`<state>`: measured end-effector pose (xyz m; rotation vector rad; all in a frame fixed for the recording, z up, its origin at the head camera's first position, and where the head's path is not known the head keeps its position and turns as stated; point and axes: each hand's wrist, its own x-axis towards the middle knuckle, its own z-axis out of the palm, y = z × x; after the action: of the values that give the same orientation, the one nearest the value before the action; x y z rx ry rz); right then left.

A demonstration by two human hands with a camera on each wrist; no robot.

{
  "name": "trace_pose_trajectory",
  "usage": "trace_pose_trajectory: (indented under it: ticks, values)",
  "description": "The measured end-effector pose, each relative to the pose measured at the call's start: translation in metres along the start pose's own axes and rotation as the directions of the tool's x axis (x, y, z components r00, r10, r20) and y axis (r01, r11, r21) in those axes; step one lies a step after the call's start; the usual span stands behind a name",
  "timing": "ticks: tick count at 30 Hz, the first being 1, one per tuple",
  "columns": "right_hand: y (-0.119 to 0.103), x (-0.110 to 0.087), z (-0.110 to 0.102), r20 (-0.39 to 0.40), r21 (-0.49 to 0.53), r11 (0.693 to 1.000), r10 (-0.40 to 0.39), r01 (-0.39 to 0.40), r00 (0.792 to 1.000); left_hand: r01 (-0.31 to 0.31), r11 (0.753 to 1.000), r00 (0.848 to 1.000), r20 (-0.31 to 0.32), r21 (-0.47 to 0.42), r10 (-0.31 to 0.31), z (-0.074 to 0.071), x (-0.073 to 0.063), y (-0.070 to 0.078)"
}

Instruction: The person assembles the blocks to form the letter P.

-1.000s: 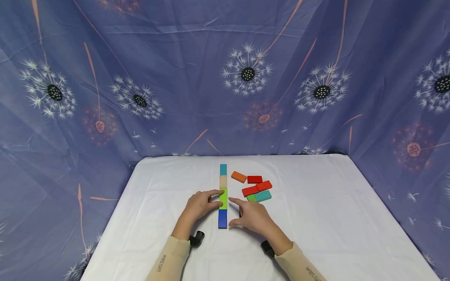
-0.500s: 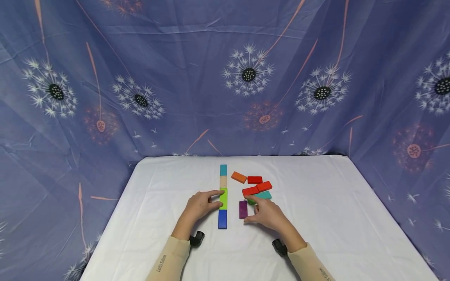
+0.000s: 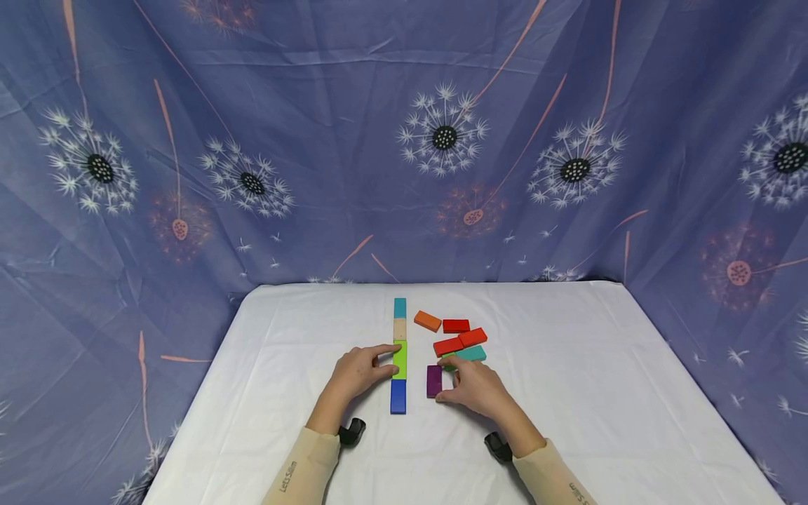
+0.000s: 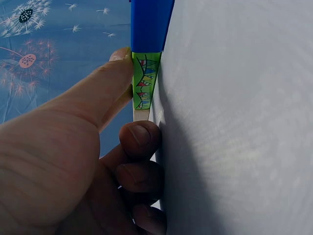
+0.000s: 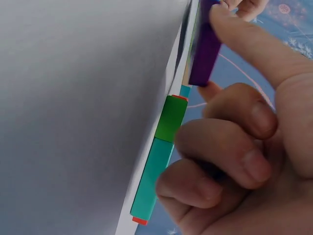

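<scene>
Right hand [image 3: 476,387] drawn back toward right edge of white-clothed worktop [image 3: 600,393], pinching now-visible purple rectangular block [image 3: 434,381], hence outside coloured-block row [image 3: 400,356]; left hand [image 3: 358,370] grips row's lime-green rectangular block [image 4: 145,81].

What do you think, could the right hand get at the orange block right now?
Probably not just yet: the right hand pinches the purple block, so it would likely need to let that go first. The orange block itself lies uncovered, with nothing on top.
</scene>
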<state>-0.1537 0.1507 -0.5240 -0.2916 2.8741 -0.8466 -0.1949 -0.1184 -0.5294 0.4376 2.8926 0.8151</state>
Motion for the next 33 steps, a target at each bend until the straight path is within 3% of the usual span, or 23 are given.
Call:
trace_pose_trajectory:
  ticks: [6,12,21,33]
  values:
    - [-0.007,-0.002,0.0,0.023,0.044,0.999,-0.01,0.009,1.0,-0.002,1.0,1.0,-0.003,0.01,0.002,0.001,0.0,-0.001]
    - [-0.018,-0.006,0.002,0.08,0.107,0.992,-0.076,0.067,0.994,0.006,1.0,1.0,-0.004,0.016,-0.006,0.002,0.0,0.0]
    - [-0.032,-0.014,0.013,0.188,0.16,0.976,-0.177,0.147,0.966,0.009,1.0,1.0,-0.003,0.007,-0.009,0.003,0.0,0.0]
    - [-0.047,-0.02,0.026,0.248,0.139,0.961,-0.267,0.238,0.931,0.0,1.0,1.0,-0.009,0.003,0.0,0.001,0.001,-0.002]
